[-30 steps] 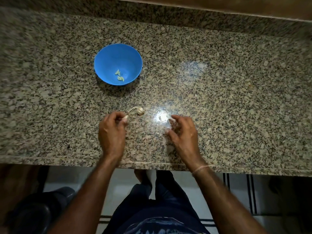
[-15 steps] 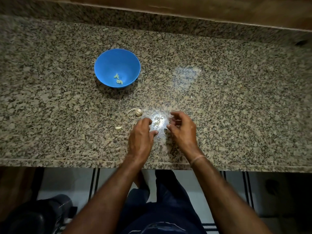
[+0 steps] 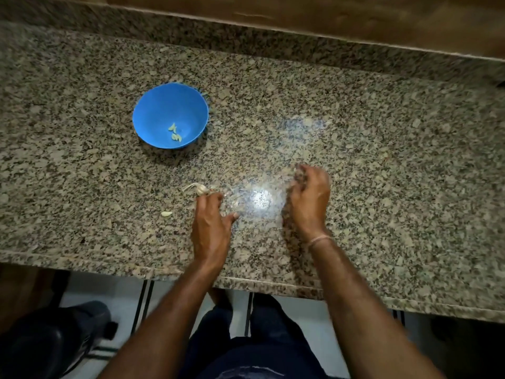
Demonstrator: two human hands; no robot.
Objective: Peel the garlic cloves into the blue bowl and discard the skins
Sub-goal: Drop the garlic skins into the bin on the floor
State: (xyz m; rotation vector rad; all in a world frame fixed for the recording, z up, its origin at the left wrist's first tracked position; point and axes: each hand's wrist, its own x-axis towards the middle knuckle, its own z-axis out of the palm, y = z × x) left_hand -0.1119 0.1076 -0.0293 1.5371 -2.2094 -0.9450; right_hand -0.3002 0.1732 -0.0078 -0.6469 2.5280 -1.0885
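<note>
1. Blue bowl (image 3: 149, 110) sits upright on the surface (image 3: 382, 165), far left of my hands. A few peeled cloves (image 3: 175, 132) lie at its bottom, toward the near side.
2. Garlic remnant (image 3: 199, 189), pale with a thin stem pointing left, lies on the surface well nearer than the bowl.
3. Left hand (image 3: 210, 228): back up, fingers bent down, tips at the remnant's near-right side. Thumb splayed out to the right, apart from the fingers. The fingertips are hidden under the knuckles, so I cannot tell whether they grip the remnant or only touch it.
4. One loose clove (image 3: 166, 213) lies on the surface just left of my left hand, near of the remnant, untouched.
5. Right hand (image 3: 310, 198): fingers curled inward, motion-blurred. I cannot tell whether it holds anything.
6. Bright glare spot (image 3: 259, 198) on the surface between the two hands.
7. Thin pale band (image 3: 318, 239) around my right wrist.
</note>
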